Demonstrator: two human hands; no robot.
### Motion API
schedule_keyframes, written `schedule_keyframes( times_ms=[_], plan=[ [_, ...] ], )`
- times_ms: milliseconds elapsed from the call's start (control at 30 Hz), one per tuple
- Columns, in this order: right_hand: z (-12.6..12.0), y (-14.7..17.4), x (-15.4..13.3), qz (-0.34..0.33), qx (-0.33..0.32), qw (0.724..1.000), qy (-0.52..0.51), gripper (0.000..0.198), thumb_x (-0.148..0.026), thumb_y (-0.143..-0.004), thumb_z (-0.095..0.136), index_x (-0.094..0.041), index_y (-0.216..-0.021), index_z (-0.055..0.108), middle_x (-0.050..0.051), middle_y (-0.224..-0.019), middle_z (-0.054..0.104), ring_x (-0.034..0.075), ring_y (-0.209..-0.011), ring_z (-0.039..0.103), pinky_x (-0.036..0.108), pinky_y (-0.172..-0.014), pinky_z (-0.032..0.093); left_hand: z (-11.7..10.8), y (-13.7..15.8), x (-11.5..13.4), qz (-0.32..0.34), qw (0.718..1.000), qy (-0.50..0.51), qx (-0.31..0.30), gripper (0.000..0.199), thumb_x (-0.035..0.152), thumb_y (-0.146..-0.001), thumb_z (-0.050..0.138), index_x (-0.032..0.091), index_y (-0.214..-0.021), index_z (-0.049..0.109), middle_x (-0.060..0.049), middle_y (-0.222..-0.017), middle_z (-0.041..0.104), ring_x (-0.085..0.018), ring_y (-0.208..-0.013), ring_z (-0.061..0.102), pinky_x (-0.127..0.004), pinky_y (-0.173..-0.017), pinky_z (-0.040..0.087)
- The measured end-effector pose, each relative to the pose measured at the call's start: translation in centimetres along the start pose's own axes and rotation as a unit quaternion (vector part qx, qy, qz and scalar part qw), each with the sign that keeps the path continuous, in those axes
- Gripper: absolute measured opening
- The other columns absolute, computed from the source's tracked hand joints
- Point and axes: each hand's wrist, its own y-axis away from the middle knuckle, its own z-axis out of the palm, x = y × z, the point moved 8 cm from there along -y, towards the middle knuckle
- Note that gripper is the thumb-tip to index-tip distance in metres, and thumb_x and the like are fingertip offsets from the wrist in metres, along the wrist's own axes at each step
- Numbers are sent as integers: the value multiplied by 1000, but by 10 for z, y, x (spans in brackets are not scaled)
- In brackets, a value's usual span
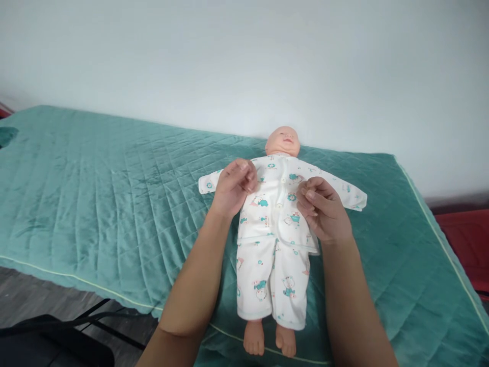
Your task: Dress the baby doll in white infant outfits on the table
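Note:
A baby doll lies on its back, its bald head toward the wall and its bare feet toward me. It wears a white printed pajama shirt with a front placket, and matching pants. Both sleeves spread out sideways, and no doll hands show at the cuffs. My left hand is over the shirt's left side in view, fingers curled with the thumb against them. Over the right side, my right hand has its thumb and fingertips drawn together. Neither hand shows anything held; whether they touch the cloth is unclear.
A green quilted cover with pale piping lies beneath the doll, against a white wall. Red seats stand beyond the right edge. At lower left are a black object and dark metal legs over a grey floor.

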Motion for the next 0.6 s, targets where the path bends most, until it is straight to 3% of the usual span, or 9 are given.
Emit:
schedule_keyframes(
  times_ms=[167, 367, 600],
  plan=[
    [5, 3, 1, -15, 24, 999, 47, 21, -29, -76, 81, -25, -85, 62, -3, -72, 54, 8, -54, 44, 21, -42, 32, 29, 12, -13, -48, 982, -122, -136, 21, 30, -78, 80, 15, -87, 68, -1, -69, 66, -10, -56, 62, -20, -48, 47],
    [10, 6, 3, -12, 17, 992, 123, 20, -29, -77, 80, -24, -89, 65, -3, -71, 60, 9, -54, 49, 22, -45, 41, 33, 15, -20, -86, 976, -137, -143, 31, 33, -72, 85, 16, -87, 63, -1, -71, 70, -12, -61, 67, -21, -54, 53],
    [13, 6, 1, -7, -2, 989, 148, 16, -25, -78, 79, -23, -88, 66, -4, -70, 61, 8, -53, 49, 21, -45, 43, 30, 13, -21, -101, 977, -120, -146, 39, 28, -71, 86, 18, -80, 50, 0, -72, 72, -10, -54, 64, -21, -51, 51]
  ],
)
